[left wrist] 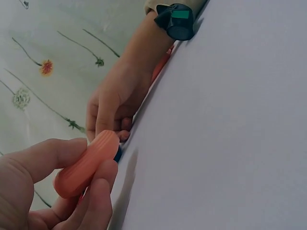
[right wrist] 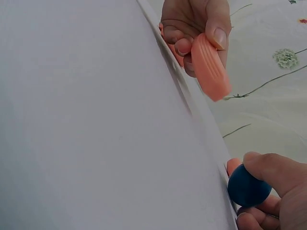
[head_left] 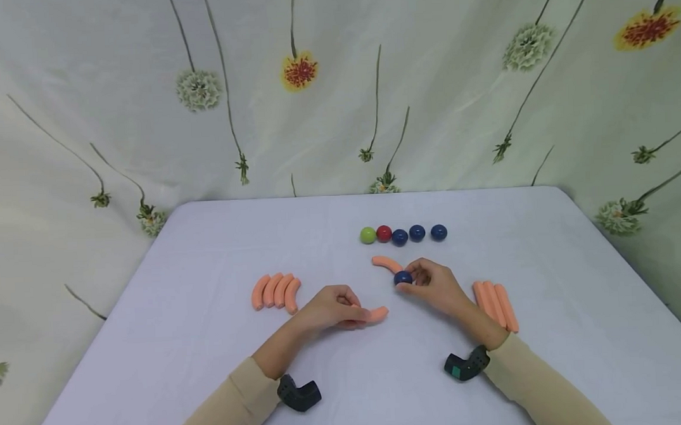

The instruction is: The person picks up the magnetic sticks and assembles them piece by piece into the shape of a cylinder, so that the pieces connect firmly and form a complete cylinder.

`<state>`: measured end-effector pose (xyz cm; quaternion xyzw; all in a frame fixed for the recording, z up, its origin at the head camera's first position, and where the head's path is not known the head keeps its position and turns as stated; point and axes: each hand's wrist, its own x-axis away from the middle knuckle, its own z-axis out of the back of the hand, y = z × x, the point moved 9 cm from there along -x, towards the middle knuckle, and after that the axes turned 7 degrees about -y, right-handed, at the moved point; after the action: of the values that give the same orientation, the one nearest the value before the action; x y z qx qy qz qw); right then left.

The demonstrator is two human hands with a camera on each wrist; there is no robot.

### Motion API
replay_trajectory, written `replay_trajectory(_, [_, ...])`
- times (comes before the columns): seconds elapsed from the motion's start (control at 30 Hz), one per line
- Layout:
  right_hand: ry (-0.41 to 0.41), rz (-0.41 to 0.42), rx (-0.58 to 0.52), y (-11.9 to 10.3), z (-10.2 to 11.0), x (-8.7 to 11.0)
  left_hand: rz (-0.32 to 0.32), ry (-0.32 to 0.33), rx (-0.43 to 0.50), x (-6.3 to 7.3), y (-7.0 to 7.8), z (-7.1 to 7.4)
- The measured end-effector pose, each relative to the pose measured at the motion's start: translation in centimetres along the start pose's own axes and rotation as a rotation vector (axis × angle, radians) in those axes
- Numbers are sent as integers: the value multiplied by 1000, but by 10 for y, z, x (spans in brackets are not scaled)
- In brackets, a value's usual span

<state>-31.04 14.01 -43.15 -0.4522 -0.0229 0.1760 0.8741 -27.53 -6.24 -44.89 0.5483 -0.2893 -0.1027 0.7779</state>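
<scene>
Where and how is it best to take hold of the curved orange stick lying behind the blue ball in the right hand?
Probably pinch the curved orange stick near its left end, from the left: its body is narrow, and that end is uncovered, while the blue ball and right hand crowd the other.

A ridged, curved orange stick (head_left: pixel 377 315) is pinched in the left hand (head_left: pixel 334 308), and a glossy dark-blue ball (head_left: pixel 403 277), pinched in the right hand (head_left: pixel 435 286), adjoins another curved stick (head_left: pixel 386 263), perhaps touching it.
</scene>
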Motion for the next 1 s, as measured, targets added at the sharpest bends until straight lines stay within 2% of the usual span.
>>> replay_trajectory(0.23, [3,13,-3,-2,0,0,28,15,53,-11,3,-6])
replay_trajectory(0.4, [-3,-11,-1,-2,-2,-1,45,48,26,-15,6,-6])
replay_trajectory(0.77, [-8,-23,-4,-2,0,0,-72,137,-56,-21,20,-9])
replay_trajectory(1.0, [-7,-27,-8,0,1,1,-137,167,-75,-22,24,-14])
